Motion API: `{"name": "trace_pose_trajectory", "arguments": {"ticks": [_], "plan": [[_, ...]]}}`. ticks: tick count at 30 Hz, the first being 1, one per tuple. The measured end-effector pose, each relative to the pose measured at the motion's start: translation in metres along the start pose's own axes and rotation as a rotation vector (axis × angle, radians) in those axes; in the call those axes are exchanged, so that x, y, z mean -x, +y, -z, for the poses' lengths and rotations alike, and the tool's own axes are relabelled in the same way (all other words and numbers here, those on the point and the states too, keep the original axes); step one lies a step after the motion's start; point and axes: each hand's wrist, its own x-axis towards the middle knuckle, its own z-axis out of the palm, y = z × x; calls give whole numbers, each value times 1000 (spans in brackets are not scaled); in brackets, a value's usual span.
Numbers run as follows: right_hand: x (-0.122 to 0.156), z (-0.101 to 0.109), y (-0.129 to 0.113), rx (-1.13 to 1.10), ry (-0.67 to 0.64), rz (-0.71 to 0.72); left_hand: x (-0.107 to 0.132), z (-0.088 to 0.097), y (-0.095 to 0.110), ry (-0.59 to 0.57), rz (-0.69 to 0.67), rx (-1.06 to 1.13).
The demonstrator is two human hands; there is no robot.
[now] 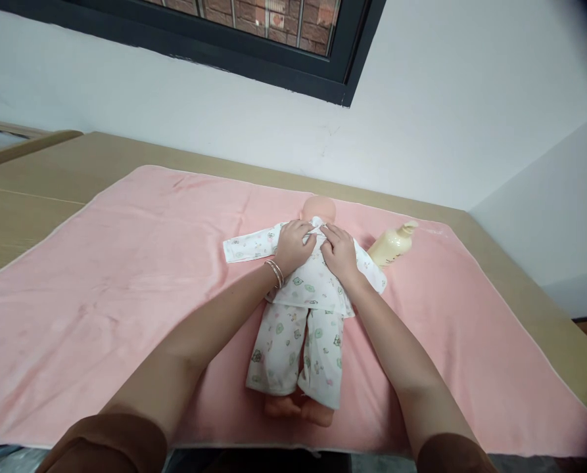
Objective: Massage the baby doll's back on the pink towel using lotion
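Note:
A baby doll (319,207) lies on a pink blanket, its head toward the wall and its bare feet toward me. It wears a white printed shirt (313,286) and matching pants (278,341). My left hand (294,244), with bracelets at the wrist, is closed with its fingertips at the left of the shirt's collar. Opposite it, my right hand (339,251) has bent fingers pinching the collar's right side. The fingertips almost meet below the doll's head. Both sleeves spread outward, and the cloth under my palms is hidden.
The pink blanket (140,289) covers much of a wooden table (110,154). A cream pump bottle (390,246) lies tilted by the doll's right-hand sleeve. Behind the table rises a white wall (254,125) with a dark-framed window (342,66).

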Motion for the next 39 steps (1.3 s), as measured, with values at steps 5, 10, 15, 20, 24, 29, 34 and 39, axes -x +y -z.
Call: {"name": "trace_pose_trajectory", "arguments": {"ticks": [5, 10, 15, 20, 24, 29, 34, 39], "plan": [[1, 7, -10, 18, 14, -85, 1, 3, 3, 20, 11, -22], [-2, 8, -8, 67, -74, -100, 1, 3, 4, 4, 16, -76], [-1, 8, -10, 76, -80, -109, 1, 0, 1, 3, 59, -88], [6, 9, -15, 70, 47, -132, -1, -3, -3, -2, 81, -87], [7, 8, -13, 88, 85, 20, -1, -5, -5, 9, 76, -82], [4, 6, -7, 60, -108, 35, -1, -6, -7, 32, 79, -58], [5, 2, -3, 5, 15, 22, 0, -5, -6, 38, 82, -28], [5, 1, -1, -23, -76, 53, 0, -5, -6, 42, 85, -31]]}}
